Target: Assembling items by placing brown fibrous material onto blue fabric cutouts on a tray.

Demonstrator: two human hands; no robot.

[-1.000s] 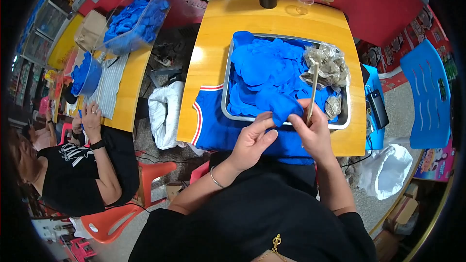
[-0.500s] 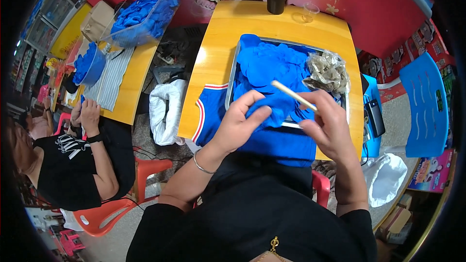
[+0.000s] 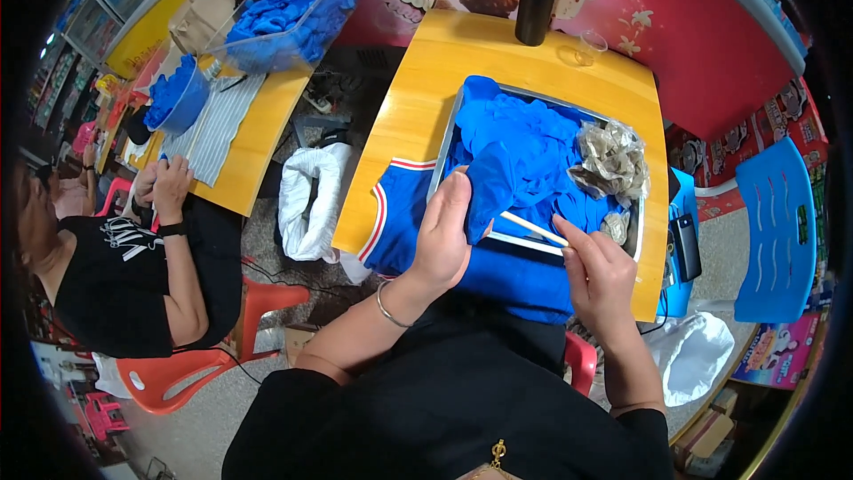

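My left hand (image 3: pixel 442 236) is closed on a blue cloth piece (image 3: pixel 490 185), which stands up from between thumb and fingers. Pinched in my right hand (image 3: pixel 604 274) is a thin pale stick (image 3: pixel 531 228). Its far end meets the lower edge of the blue piece; whether it goes inside is hidden. Just beyond both hands a metal tray (image 3: pixel 639 233) is heaped with similar blue pieces (image 3: pixel 544 138). A crumpled clear plastic bag (image 3: pixel 613 160) lies on the tray's right side. Blue cloth with red and white trim (image 3: pixel 402 204) spreads under the tray and over my lap.
At the back of the yellow table (image 3: pixel 444 44) stand a black bottle (image 3: pixel 538 0) and a clear cup (image 3: pixel 586 46). To the left, another person (image 3: pixel 115 276) sits by a table with a clear bin (image 3: pixel 293 22) and a blue basin (image 3: pixel 182 102). A blue chair (image 3: pixel 775 231) is at right.
The stick has swung from pointing up and away to touching the blue piece. My left hand has turned the piece upright. The whole view has shifted slightly.
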